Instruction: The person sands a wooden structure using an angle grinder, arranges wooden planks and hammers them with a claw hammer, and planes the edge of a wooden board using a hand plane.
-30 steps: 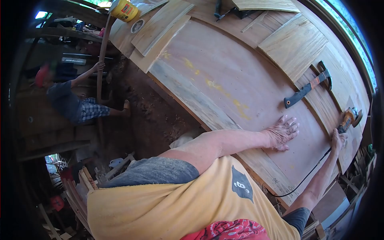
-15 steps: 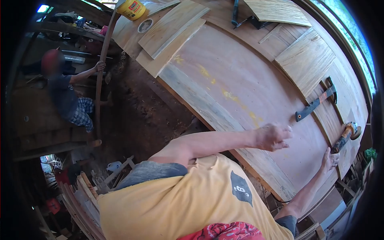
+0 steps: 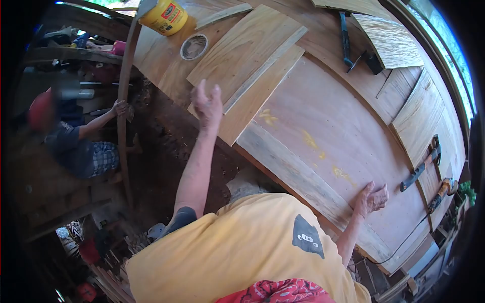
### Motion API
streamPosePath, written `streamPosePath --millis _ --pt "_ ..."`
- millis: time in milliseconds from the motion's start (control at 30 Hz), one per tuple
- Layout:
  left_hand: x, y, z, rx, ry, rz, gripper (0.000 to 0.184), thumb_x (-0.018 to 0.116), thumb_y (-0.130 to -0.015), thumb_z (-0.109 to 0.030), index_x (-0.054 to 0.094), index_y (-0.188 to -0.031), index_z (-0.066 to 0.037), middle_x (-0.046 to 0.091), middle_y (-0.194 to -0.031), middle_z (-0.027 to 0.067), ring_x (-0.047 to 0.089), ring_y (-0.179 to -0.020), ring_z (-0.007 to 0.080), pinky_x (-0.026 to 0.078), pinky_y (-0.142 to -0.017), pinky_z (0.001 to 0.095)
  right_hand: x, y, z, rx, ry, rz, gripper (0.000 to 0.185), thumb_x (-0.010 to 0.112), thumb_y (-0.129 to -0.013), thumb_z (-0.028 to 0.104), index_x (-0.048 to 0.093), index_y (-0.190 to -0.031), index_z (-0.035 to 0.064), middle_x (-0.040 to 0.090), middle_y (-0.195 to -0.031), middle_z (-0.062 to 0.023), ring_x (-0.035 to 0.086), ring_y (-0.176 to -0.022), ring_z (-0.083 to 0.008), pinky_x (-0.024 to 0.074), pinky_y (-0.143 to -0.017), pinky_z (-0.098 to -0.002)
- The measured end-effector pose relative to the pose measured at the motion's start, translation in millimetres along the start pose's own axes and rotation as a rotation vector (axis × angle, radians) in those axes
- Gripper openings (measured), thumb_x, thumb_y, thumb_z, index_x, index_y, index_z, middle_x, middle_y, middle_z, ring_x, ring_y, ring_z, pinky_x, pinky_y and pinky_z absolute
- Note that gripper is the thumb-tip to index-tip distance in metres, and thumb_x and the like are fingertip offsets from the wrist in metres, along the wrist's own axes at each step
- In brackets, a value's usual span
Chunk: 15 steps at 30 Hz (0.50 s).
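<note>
My left hand [image 3: 207, 107] is raised with its fingers apart and nothing in it, over the near corner of the light wooden boards [image 3: 252, 50]. A round tub of paste [image 3: 194, 47] lies just beyond it. Over the pale panel [image 3: 333, 121] with yellow smears, my right hand [image 3: 370, 200] is empty, its fingers apart. To the right of that hand lie the hatchet-like hammer [image 3: 420, 169] with a dark grip and the corded angle grinder [image 3: 442, 194].
A yellow bucket [image 3: 164, 17] stands at the table's far left. Another hammer [image 3: 345, 43] and loose plywood pieces [image 3: 389, 40] lie at the back. At the left, a person in a red cap [image 3: 76, 136] holds a long wooden strip [image 3: 124, 101].
My left hand has lifted off the panel and swung left to the boards. My right hand has let go of the grinder and moved left. The view has shifted left.
</note>
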<state>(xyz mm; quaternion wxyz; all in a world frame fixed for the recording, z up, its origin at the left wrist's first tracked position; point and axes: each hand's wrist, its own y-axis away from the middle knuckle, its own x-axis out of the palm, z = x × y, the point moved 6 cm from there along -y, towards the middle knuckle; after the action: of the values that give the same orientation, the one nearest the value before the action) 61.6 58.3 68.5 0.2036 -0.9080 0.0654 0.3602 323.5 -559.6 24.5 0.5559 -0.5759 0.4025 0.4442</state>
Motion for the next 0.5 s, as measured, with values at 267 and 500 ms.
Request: streamPosePath --millis 267,500 --pt "-8.9 -65.6 80.6 -0.348 0.065 0.137 0.067 0.075 -0.094 -0.031 0.053 -0.143 0.009 0.058 -0.142 0.0309 0.055 -0.134 0.0416 0.043 -0.114 0.0475 14.6 -13.7 -7.8 0.041 0.028 0.052 0.054 0.057 -0.105 0.045 0.056 -0.147 0.0109 0.056 -0.144 -0.0149 0.047 -0.138 -0.0338 0.0312 -0.117 -0.0493" --pt "-2.2 -106.7 98.5 -0.579 0.516 0.178 0.080 0.077 -0.094 -0.028 0.043 -0.151 0.016 0.059 -0.145 0.0301 0.059 -0.134 0.0312 0.046 -0.111 0.0382 18.1 -17.2 -9.6 0.048 0.031 0.071 0.052 0.057 -0.105 0.042 0.059 -0.145 0.0097 0.060 -0.139 -0.0126 0.050 -0.135 -0.0311 0.0326 -0.115 -0.0475"
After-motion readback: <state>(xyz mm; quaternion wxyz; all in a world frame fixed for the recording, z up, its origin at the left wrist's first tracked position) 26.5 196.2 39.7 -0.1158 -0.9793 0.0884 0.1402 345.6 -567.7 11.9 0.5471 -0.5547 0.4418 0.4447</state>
